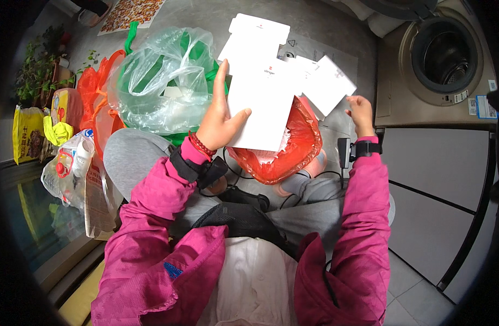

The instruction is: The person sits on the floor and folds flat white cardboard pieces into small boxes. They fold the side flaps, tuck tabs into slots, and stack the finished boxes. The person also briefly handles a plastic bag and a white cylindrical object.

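A white cardboard box, partly unfolded with flaps spread out, is held up in front of me. My left hand grips its left edge, the thumb lying over the front panel and the fingers stretched up along the side. On the other side, my right hand has its fingers curled close by the corner of a white flap. Whether they pinch that flap is hard to make out. Below the box stands a bin lined with a red plastic bag, with white scraps inside. The box covers part of its opening.
Left of the box lies a large clear plastic bag with green handles. Beyond it are red bags, a yellow package and potted plants. An open front-loading washing machine and a grey cabinet stand at right.
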### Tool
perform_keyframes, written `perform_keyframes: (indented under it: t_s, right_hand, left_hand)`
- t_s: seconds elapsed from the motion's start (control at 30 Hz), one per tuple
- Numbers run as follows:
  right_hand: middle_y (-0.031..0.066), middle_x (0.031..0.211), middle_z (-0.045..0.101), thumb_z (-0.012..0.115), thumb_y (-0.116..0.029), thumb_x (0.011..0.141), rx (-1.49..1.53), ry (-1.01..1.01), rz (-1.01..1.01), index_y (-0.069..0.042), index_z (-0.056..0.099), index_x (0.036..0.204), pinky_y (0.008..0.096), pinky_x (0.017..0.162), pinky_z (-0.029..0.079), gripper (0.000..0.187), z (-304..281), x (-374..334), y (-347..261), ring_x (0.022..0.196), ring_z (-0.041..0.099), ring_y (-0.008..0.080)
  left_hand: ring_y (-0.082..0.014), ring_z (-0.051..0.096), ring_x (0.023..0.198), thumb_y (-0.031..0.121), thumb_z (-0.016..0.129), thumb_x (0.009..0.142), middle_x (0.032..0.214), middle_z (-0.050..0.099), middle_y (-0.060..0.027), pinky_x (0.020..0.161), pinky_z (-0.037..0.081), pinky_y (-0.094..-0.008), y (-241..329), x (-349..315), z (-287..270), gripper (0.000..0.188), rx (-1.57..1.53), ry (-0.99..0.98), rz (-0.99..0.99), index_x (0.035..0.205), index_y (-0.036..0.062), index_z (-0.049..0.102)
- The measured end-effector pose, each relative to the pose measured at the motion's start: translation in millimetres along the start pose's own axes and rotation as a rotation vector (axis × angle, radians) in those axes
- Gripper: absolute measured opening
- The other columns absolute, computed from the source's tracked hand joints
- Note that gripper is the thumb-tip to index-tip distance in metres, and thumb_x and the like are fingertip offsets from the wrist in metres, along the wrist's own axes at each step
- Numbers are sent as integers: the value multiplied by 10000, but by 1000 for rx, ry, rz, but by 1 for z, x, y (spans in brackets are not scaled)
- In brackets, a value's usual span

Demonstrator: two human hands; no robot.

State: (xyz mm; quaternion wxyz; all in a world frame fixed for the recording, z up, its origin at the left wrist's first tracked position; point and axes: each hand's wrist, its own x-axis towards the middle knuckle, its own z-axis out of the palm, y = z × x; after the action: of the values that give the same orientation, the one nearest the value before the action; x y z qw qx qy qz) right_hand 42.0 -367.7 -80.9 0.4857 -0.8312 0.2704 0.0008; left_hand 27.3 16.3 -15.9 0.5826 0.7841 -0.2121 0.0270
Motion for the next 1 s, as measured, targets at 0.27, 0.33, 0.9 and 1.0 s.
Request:
perform_keyframes:
  t_s: [0.27,0.33,0.9,1.0]
  right_hand:
    - [202,1328,523,539,-136,913,-274,-167,-999,-24,588,902,406,1044,358,122,55,-107,-132,1275,455,358]
    - [229,1338,502,567,-116,890,-299,-211,-1034,-13,576,898,415,1043,354,104,58,-123,-150,1276,448,374]
    - [141,866,666,558,99,828,73,-104,-881,13,628,1019,293,646,515,221,27,-156,-160,765,669,224]
    - [123,849,662,498,81,880,-138,-197,-882,21,635,1023,274,668,504,207,12,-150,-163,736,631,169]
  left_hand:
    - [-319,145,1438,9,623,832,1549,93,-219,1144,211,-417,18,-7,3,904,-21,-213,-21,1496,-2,10]
    - [-309,155,1437,6,612,843,1550,99,-211,1145,218,-417,20,-9,4,885,-46,-236,-6,1495,-2,14]
    - [-163,475,1099,42,636,869,1190,509,-107,945,401,-304,16,-11,-3,482,-177,-303,-165,1286,-16,400]
    - [-155,493,1064,47,640,868,1133,543,-102,930,408,-296,14,-12,-1,420,-227,-309,-159,1238,-27,454]
